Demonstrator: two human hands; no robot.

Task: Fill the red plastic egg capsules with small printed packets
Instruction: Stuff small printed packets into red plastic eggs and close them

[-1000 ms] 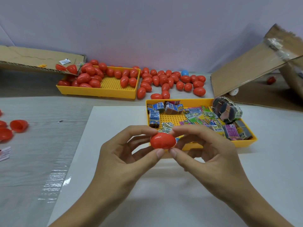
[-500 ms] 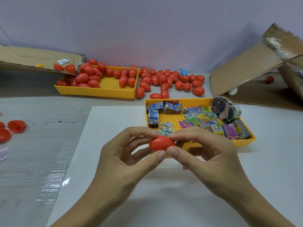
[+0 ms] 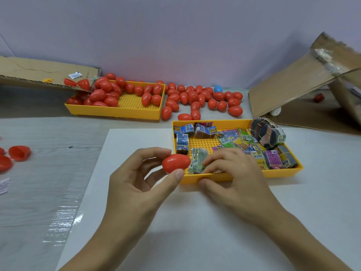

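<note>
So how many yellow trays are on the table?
2. One tray at the back left holds red eggs; the other tray sits near the hands, holding packets.

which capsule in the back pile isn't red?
The blue capsule, at the back of the loose pile right of the far yellow tray, near the wall. Every other closed capsule in view is red.

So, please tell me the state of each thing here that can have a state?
Red egg: closed, pinched in the left hand.
Right hand: reaching into the near tray, grip unclear.
Egg halves: open, lying at left.
Far tray: partly filled with closed eggs.
Cardboard box: open, tipped.
</note>
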